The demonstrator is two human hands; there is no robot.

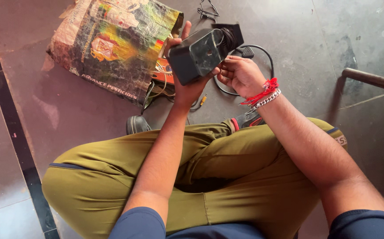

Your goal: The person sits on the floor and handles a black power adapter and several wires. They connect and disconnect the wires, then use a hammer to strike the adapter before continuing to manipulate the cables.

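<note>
Black box (198, 55) sits heavy and rigid in my left hand (187, 86), fingers clamped underneath; right hand (240, 75) curls closed against its near edge.

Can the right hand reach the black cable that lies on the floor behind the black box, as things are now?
Probably yes. The right hand is at the edge of the black box, held in the left hand, and the black cable loops on the floor just beyond it, with nothing visible between them.

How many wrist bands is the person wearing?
2, both on the right hand's wrist: a red thread band and a silver chain bracelet just below it. The left hand's wrist shows none.
</note>
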